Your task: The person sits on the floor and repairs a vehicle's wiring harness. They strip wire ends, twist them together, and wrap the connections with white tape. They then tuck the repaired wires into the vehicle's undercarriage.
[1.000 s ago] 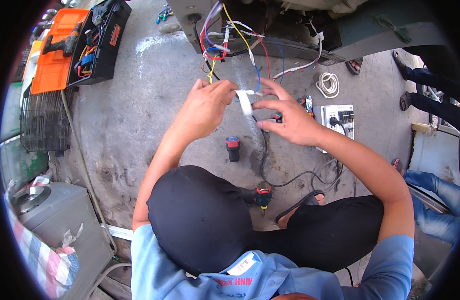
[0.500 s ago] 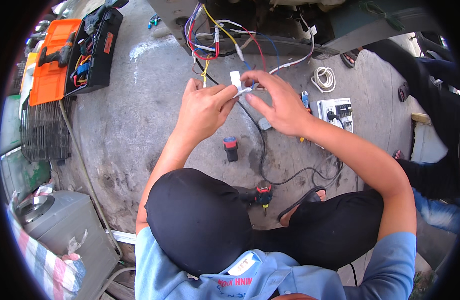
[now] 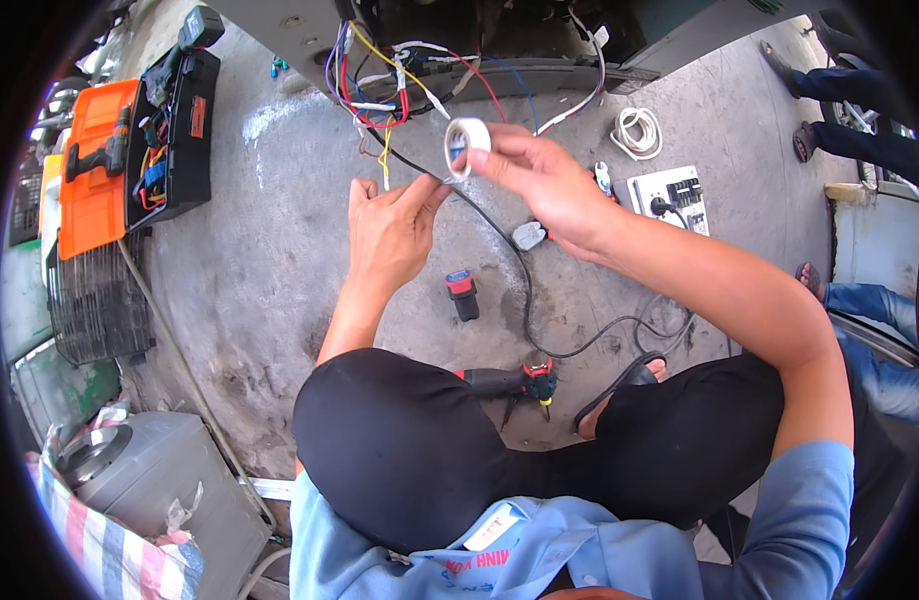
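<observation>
- Tape roll (image 3: 466, 146), white, sits pinched in the right hand (image 3: 549, 185), fingertips closed on its rim, held up on edge just below the bundle of coloured wires (image 3: 379, 85) hanging out of the open machine casing (image 3: 619, 40).
- Left hand (image 3: 389, 230) is right beside it, thumb and forefinger nipped together on what looks like the loose end of the tape; too thin to make out for sure.
- Both hands hover over the concrete floor (image 3: 269, 250), with a black cable (image 3: 524, 290) trailing underneath them.
- Down on the floor near the knees: a small red-and-black battery pack (image 3: 462, 294) and a cordless driver (image 3: 514, 382) lying on its side.
- Off to the right there's a white power strip (image 3: 669, 195) with a plug in it, plus a coil of white cord (image 3: 636, 130) just above.
- Far left, an orange-and-black tool case (image 3: 129, 160) lies open, with a wire grille (image 3: 91, 300) next to it.
- Another person's legs in jeans (image 3: 879, 320) show at the right edge.
</observation>
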`<action>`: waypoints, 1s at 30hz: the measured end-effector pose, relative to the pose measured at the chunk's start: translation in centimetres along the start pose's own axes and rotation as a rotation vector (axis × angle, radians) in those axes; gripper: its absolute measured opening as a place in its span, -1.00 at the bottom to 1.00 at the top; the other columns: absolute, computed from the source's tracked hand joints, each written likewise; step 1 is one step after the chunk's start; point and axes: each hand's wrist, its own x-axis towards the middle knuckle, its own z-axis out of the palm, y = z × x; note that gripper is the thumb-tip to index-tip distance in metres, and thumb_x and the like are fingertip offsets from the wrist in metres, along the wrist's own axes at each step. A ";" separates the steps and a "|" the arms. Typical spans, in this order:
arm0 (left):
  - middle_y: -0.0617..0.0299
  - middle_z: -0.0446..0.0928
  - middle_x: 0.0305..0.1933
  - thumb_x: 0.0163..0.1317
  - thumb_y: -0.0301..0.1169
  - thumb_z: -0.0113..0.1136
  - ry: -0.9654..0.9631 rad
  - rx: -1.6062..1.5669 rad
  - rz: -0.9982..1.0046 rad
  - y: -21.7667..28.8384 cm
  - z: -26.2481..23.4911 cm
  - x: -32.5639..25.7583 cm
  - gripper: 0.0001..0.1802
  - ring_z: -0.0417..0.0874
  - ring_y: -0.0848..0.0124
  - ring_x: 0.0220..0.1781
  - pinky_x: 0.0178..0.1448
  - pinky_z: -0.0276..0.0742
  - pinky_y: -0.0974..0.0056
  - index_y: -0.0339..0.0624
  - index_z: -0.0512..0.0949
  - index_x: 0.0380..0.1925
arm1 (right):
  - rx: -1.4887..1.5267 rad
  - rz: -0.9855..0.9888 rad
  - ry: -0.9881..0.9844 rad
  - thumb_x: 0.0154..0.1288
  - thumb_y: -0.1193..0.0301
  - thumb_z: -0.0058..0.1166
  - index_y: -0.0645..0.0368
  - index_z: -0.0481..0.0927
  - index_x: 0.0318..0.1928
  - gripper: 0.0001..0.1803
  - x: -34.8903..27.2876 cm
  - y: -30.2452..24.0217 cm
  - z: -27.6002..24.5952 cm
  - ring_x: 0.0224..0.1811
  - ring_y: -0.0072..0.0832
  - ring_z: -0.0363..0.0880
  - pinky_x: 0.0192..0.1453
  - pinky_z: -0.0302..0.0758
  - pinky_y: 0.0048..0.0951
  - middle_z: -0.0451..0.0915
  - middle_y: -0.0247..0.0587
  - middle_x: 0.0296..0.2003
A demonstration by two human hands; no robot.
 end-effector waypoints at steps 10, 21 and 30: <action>0.37 0.63 -0.46 0.31 -0.13 0.43 -0.143 -0.198 -0.179 0.2 -0.9 1.0 -0.75 0.56 0.37 -0.38 0.12 0.20 0.13 -0.04 0.69 -0.37 | -0.837 -0.295 -0.199 0.29 0.37 0.28 0.03 0.67 0.16 -0.59 -1.8 2.5 -2.2 0.52 -0.02 0.26 0.58 0.24 -0.06 0.32 -0.08 0.48; 0.43 0.57 -0.44 0.02 -0.49 0.43 0.075 0.032 0.198 -0.8 0.5 -0.3 -0.80 0.56 0.38 -0.32 0.05 0.28 0.04 0.01 0.59 -0.39 | -1.247 -0.630 -0.148 0.38 0.37 0.19 -0.11 0.58 0.28 -0.54 1.4 -1.6 -0.1 0.18 -0.31 0.51 0.26 0.45 -0.13 0.52 -0.40 0.19; 0.46 0.34 -0.53 -0.08 -0.47 0.40 0.279 0.265 0.262 -1.9 0.1 -1.0 -0.77 0.48 0.44 -0.38 0.03 0.28 0.07 0.07 0.49 -0.53 | -1.218 -0.123 -0.297 0.50 0.11 0.14 -0.07 0.39 0.43 -0.42 2.8 -4.7 0.4 -0.10 -0.01 0.74 0.03 0.59 0.00 0.77 -0.12 -0.19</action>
